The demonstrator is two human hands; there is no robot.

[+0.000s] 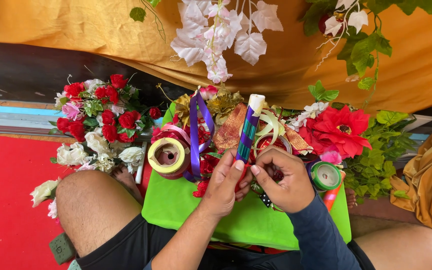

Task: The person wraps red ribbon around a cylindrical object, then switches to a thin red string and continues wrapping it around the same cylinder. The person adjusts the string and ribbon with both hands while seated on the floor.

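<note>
My left hand (224,187) and my right hand (282,177) meet over a green cloth (176,205) on my lap. Together they grip the lower end of an upright stick (248,129) wrapped in green and purple ribbon, with a pale bare tip at the top. A loose purple ribbon (195,135) loops up to the left of the stick. A yellowish ribbon roll (168,156) lies left of my left hand. A green ribbon roll (325,175) lies just right of my right hand.
A bunch of red and white artificial roses (101,127) lies at the left on a red floor covering (6,200). A big red fabric flower (338,129) with green leaves sits at the right. An orange drape (76,30) hangs behind, with white and green artificial leaves.
</note>
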